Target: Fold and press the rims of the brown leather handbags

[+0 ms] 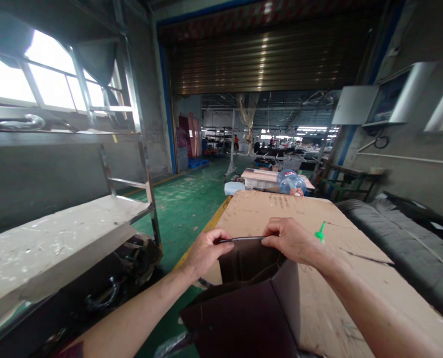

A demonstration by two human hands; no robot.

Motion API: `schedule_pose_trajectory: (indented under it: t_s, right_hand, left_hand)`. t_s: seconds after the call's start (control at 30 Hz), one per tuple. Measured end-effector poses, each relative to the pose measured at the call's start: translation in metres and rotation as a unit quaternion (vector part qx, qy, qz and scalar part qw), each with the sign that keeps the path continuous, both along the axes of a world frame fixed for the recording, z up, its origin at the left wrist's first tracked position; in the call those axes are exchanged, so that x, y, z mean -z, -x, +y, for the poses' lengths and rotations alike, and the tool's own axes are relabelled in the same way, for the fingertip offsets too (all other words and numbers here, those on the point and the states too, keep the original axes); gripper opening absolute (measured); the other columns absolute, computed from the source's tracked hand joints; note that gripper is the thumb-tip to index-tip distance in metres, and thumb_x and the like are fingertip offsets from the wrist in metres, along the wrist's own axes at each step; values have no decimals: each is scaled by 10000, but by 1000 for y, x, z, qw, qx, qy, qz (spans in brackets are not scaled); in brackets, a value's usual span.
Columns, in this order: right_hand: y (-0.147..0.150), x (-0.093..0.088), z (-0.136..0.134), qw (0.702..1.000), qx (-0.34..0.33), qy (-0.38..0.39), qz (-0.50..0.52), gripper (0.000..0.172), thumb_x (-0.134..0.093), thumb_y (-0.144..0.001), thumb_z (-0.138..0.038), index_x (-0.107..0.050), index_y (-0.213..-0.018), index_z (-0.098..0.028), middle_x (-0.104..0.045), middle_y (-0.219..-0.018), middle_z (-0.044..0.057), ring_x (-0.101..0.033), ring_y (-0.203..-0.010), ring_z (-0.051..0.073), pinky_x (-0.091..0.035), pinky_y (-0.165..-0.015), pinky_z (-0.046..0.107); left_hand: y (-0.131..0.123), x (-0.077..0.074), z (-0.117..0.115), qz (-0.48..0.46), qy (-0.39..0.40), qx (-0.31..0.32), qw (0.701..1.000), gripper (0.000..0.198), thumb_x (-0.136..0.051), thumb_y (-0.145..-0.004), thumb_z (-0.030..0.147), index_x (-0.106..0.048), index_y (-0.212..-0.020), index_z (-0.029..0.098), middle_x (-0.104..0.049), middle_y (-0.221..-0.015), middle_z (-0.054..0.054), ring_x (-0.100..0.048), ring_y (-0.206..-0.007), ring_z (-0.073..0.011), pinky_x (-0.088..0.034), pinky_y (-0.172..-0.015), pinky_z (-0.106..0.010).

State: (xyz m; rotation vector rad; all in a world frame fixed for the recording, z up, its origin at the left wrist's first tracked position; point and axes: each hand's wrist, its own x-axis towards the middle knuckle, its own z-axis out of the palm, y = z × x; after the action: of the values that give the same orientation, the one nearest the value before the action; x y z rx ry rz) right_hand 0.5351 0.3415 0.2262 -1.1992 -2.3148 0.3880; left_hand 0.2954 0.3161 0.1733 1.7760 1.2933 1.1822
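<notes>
A dark brown bag with an open top stands close in front of me, at the edge of a cardboard-covered table. My left hand pinches the left part of its far rim between thumb and fingers. Further right on that same rim, my right hand pinches the edge too. The rim runs nearly straight between both hands. Inside, the bag shows folds of a dark lining; its bottom is hidden. A small green bottle with a thin nozzle is on the cardboard just beyond my right wrist.
To the left stands a metal rack with a pale shelf. Dark padded rolls lie along the table's right side. Beyond the table are a large clear blue water bottle and the green floor leading under a half-raised shutter.
</notes>
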Motion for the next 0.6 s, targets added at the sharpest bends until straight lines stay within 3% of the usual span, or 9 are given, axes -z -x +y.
schedule_pose_trajectory:
  t_s: [0.23,0.6]
  right_hand:
    - [-2,2,-1,1000,1,15,14,73,-649,-746,-180,-686,-685,-196,-640,-761,-17,-565,-710,146,-381,-638,255]
    - [2,-4,-9,999,-3,2,49,102,-651,-689,-101,-676,-640,-187,-634,-710,-33,-567,-698,123,-365,-619,230]
  left_hand:
    - [-4,-9,0,94,-102,13,990,84,-654,-767,248,-696,-755,176,-669,-746,8,-588,-744,-138,-396,-700,-224]
    - [-8,-14,0,162,-160,20,973,118,-644,-807,244,-629,-715,172,-605,-720,16,-556,-736,-128,-362,-690,-237]
